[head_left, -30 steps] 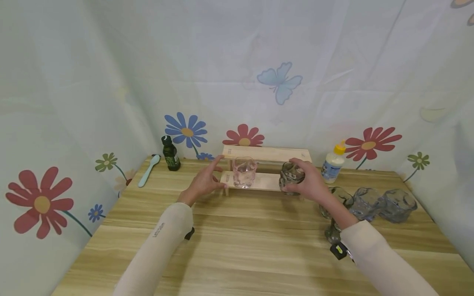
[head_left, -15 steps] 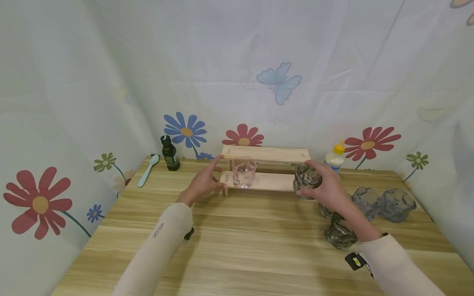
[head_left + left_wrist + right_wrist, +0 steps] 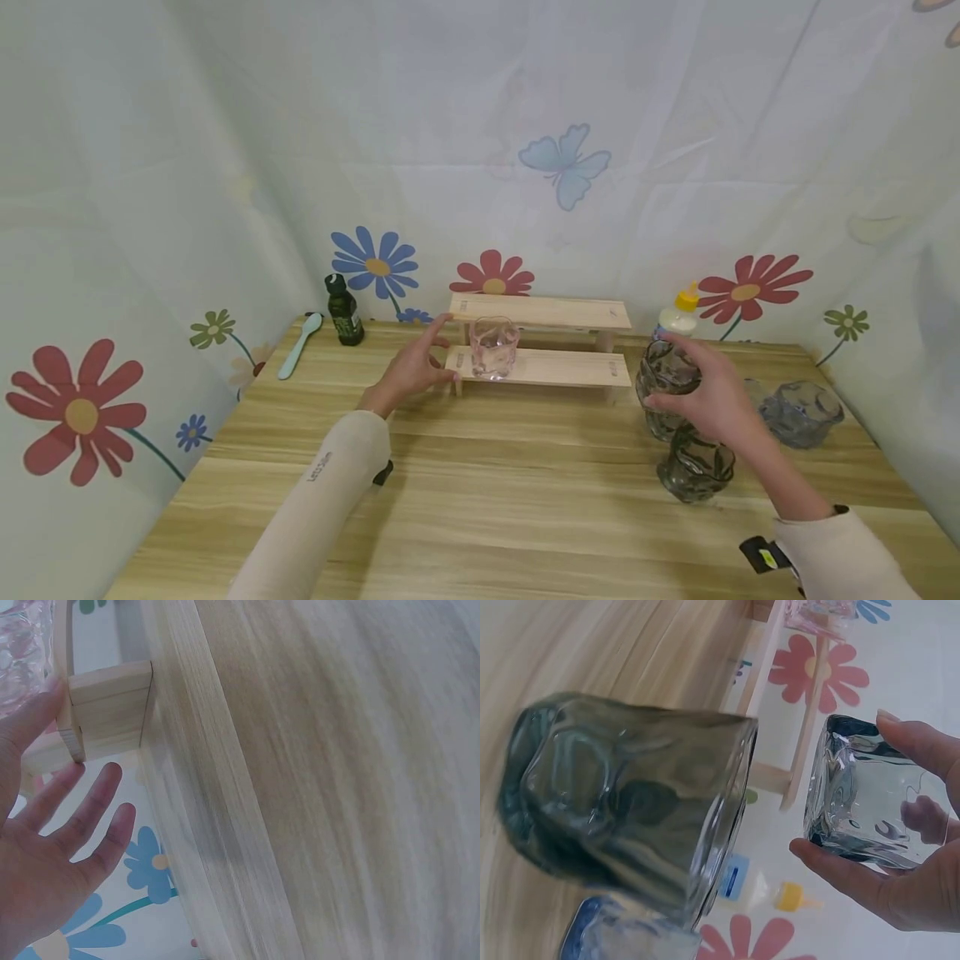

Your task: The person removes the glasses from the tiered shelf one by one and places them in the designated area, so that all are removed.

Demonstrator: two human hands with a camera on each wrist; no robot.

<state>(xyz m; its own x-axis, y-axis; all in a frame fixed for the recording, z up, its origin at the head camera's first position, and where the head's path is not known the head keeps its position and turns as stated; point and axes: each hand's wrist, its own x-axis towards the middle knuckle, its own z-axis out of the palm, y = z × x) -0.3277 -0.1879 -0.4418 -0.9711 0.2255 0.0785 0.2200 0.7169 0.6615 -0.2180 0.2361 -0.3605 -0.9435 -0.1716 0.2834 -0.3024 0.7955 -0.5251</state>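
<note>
My right hand (image 3: 716,396) holds a smoky grey glass (image 3: 667,367) with a wavy surface, thumb and fingers on opposite sides. In the right wrist view this held glass (image 3: 870,795) is off the table, near another grey glass (image 3: 630,802). My left hand (image 3: 408,371) is at the left end of a two-step wooden rack (image 3: 540,312), its fingers fairly straight. Its thumb and index fingertip touch or nearly touch the board (image 3: 67,712) in the left wrist view. A pink glass (image 3: 494,348) stands on the rack's lower step.
Further grey glasses stand on the right of the table, one in front (image 3: 696,471) and a bluish one (image 3: 802,415) farther right. A yellow-capped bottle (image 3: 678,317) stands behind. At the back left are a dark green bottle (image 3: 345,312) and a pale spoon (image 3: 300,346).
My right hand has carried the grey glass from the right end of the rack's lower step rightward, over towards the other grey glasses. The left hand and the pink glass have stayed put.
</note>
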